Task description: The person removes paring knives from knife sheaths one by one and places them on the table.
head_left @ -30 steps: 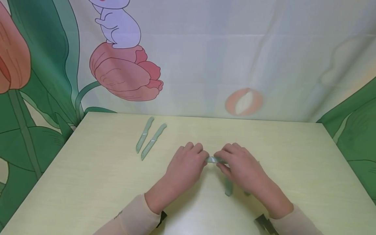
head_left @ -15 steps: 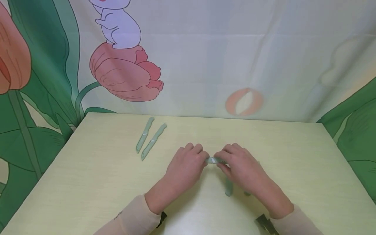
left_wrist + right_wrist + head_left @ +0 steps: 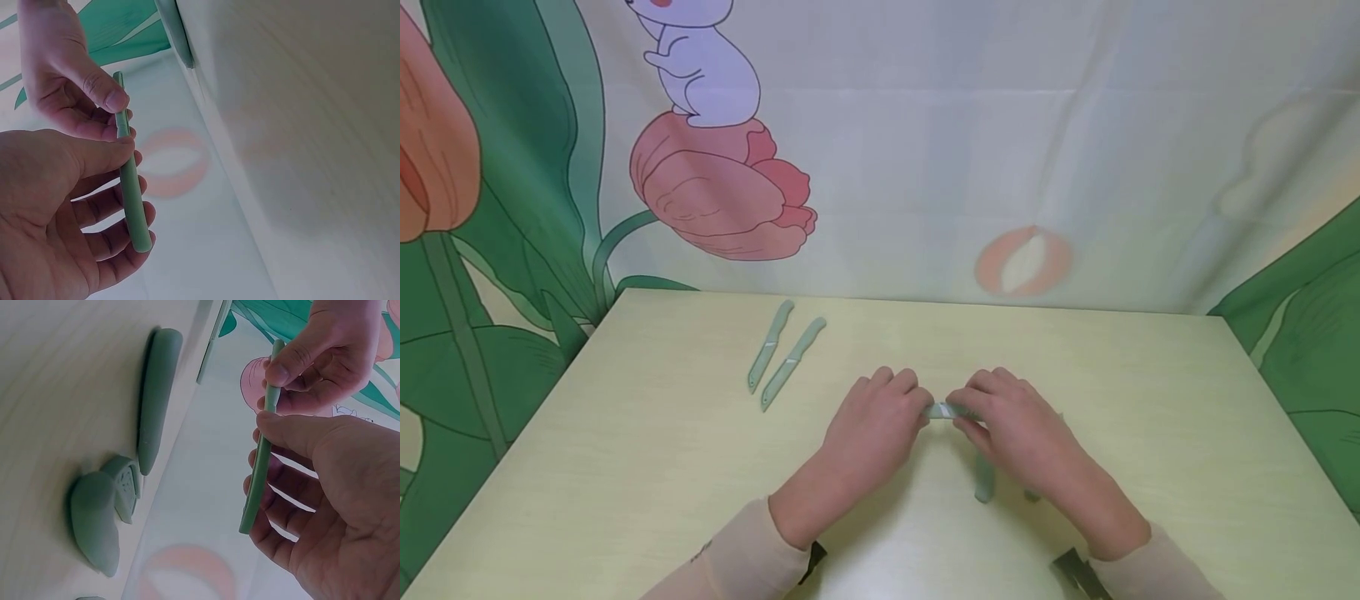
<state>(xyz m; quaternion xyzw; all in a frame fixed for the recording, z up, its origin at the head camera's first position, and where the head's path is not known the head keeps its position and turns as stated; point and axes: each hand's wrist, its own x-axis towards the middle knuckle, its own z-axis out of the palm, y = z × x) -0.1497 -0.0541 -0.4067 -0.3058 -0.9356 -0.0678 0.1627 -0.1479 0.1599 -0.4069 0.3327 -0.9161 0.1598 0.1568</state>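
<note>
Both hands hold one slim pale-green sheathed knife (image 3: 941, 410) level above the table. My left hand (image 3: 880, 412) grips its rounded handle (image 3: 132, 200), thumb on one side and fingers curled behind. My right hand (image 3: 1018, 421) pinches the sheath (image 3: 256, 481). A whitish band shows in the gap between the hands. Under my right hand lie a green handle-shaped piece (image 3: 984, 477) and another green piece (image 3: 1032, 494), mostly hidden by the hand and wrist. In the right wrist view, a curved green piece (image 3: 95, 522) lies beside a small slotted green part (image 3: 127, 487).
Two more sheathed green knives, a left one (image 3: 770, 346) and a right one (image 3: 793, 362), lie side by side at the table's back left. The pale wooden table (image 3: 625, 467) meets a printed curtain (image 3: 887, 167) at its far edge.
</note>
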